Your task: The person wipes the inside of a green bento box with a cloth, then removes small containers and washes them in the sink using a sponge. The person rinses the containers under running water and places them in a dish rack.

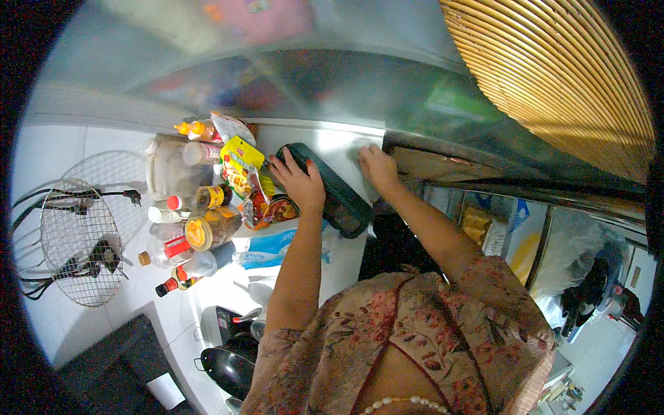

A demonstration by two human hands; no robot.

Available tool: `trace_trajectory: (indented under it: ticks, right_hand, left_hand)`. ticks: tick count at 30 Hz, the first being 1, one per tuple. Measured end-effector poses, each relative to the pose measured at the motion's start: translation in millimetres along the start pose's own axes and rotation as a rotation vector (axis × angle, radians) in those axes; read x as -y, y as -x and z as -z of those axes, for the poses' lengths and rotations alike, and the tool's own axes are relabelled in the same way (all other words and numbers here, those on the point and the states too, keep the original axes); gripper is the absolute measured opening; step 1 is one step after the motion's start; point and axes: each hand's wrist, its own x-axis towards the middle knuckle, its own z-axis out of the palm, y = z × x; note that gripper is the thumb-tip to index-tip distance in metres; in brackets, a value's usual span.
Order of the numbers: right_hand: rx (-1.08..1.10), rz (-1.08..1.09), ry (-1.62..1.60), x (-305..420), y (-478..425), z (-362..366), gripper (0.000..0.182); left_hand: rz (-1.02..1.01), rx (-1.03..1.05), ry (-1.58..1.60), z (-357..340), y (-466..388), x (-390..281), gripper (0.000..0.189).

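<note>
On the white counter [340,264] lies a long dark container [332,187], set at a slant; its exact kind is unclear. My left hand [301,181] rests against its left side, fingers spread, a fingertip over its upper end. Yellow-and-green food packets [239,168] and a red-and-orange packet [262,210] crowd that hand's left side. My right hand [377,167], fingers curled down, is at the counter's right edge, apart from the container. Whether it holds anything is hidden.
Sauce bottles [213,197], a lidded jar [210,231] and a clear plastic tub [179,168] stand on the left. A wire rack [80,244] hangs by black power cords. A black wok [228,365] is at lower left. A slatted bamboo item [560,72] overhangs the upper right.
</note>
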Motion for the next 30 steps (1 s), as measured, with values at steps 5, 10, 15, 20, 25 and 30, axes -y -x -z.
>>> trace_trajectory:
  ticks: [5, 10, 15, 20, 25, 30]
  right_hand:
    - [0.123, 0.175, -0.117, -8.6, 79.1, 13.0, 0.02]
    - [0.144, 0.031, -0.292, -42.7, 85.3, 25.7, 0.025]
    - [0.168, -0.384, -0.405, -34.9, 69.8, 58.0, 0.031]
    - [-0.13, -0.332, -0.539, -28.3, 66.1, 52.0, 0.028]
    - [-0.351, -0.111, -0.362, 5.5, 7.4, 59.0, 0.027]
    - [-0.35, 0.017, -0.032, 33.2, -51.6, 33.1, 0.019]
  left_hand:
    - [0.013, -0.027, -0.069, -7.1, -0.7, -1.0, 0.063]
    - [0.034, 0.05, -0.108, 2.2, -8.2, -28.3, 0.068]
    - [0.016, 0.035, -0.154, -14.8, -13.7, -10.0, 0.068]
    - [0.045, 0.138, -0.136, -5.2, -14.8, -10.7, 0.068]
    - [-0.238, 0.277, -0.368, 10.9, 2.5, -22.6, 0.067]
    - [-0.268, 0.233, -0.39, 5.9, 7.7, -19.8, 0.062]
